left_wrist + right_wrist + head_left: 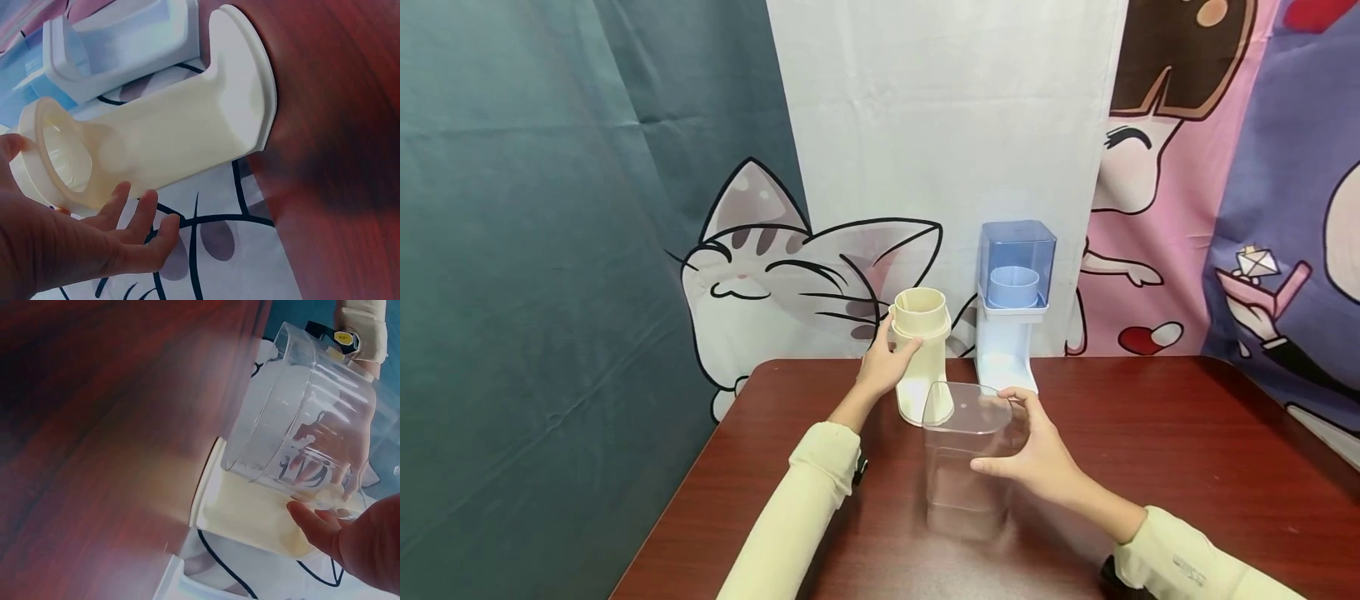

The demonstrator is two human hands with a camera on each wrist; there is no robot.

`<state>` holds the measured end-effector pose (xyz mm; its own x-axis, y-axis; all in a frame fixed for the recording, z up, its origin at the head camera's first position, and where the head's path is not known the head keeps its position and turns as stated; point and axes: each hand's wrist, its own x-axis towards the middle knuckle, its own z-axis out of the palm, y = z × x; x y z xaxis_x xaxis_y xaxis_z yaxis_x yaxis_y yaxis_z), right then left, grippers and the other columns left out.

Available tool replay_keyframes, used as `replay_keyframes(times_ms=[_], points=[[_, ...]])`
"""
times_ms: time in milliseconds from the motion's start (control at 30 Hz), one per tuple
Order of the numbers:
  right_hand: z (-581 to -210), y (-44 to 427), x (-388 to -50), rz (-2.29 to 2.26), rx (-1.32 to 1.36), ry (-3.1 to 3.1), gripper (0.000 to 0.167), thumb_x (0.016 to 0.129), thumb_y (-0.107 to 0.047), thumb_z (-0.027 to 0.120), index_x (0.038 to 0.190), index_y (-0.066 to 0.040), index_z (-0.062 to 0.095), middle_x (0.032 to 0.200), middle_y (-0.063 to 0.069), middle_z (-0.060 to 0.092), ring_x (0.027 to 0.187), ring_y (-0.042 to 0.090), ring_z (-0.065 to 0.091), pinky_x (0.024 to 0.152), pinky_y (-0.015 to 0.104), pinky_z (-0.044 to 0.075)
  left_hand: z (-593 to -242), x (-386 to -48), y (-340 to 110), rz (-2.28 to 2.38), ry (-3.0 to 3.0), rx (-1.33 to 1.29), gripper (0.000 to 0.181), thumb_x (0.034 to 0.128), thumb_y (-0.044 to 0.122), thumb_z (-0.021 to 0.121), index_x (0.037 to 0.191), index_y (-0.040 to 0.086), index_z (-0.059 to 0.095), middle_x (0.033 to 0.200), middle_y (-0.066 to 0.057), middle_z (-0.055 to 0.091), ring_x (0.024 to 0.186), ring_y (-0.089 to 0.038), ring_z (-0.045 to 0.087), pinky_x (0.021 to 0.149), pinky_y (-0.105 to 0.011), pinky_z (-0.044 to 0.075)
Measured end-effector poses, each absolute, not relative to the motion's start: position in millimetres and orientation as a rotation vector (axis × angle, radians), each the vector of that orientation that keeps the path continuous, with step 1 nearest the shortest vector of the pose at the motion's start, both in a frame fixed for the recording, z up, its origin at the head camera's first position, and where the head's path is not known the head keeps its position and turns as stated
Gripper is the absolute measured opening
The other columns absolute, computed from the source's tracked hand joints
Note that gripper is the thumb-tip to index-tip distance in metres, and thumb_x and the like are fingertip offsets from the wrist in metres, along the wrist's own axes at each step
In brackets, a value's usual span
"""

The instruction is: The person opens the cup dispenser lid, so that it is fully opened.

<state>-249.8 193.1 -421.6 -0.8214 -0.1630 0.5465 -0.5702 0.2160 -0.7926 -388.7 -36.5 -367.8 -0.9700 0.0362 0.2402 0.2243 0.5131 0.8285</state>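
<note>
A cream dispenser stand [931,362] with a round collar on top and a flat foot stands upright toward the table's far edge. My left hand [883,367] holds its collar from the left, thumb and forefinger on either side of the rim. In the left wrist view the other fingers [144,215] stretch out beside the stand's column. Nearer me, my right hand [1037,454] grips a clear plastic container [966,492] by its right side, thumb in front and fingers behind. The container is upright; whether it touches the table cannot be told.
Behind and to the right of the cream stand is a similar white dispenser [1003,350] with a blue see-through container [1017,246] on top. Both stand on a dark red wooden table [1150,450]. A printed curtain [947,125] hangs behind the table.
</note>
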Motion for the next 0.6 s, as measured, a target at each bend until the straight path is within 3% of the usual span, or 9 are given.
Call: replay_keyframes(times_ms=[333,500,600], points=[[-422,188,-265,1.634,0.682,-2.18,0.089,0.061,-0.008,0.095,0.129,-0.009,0.038,0.133,0.015,0.059,0.086,0.014,0.069,0.078,0.027,0.056,-366,-413,-43,-1.557,-2.55,-0.311,0.08,0.0927,0.049,0.058,0.159,0.027,0.019,0.145,-0.018,0.049,0.125,-0.032,0.053,0.102,-0.051,0.041],[-420,190,-268,1.636,0.692,-2.191,0.087,0.061,-0.01,0.095,0.127,-0.008,0.039,0.135,0.016,0.058,0.087,0.016,0.07,0.08,0.027,0.056,-363,-423,-43,-1.674,-2.518,-0.379,0.079,0.0948,0.041,0.058,0.16,0.027,0.015,0.147,-0.019,0.045,0.122,-0.034,0.053,0.103,-0.049,0.041],[-421,188,-272,1.592,0.687,-2.208,0.087,0.061,-0.014,0.096,0.127,-0.009,0.04,0.134,0.014,0.059,0.091,0.015,0.068,0.081,0.027,0.055,-361,-427,-44,-1.704,-2.514,-0.393,0.08,0.095,0.04,0.058,0.16,0.027,0.014,0.152,-0.018,0.039,0.129,-0.035,0.048,0.108,-0.049,0.036]])
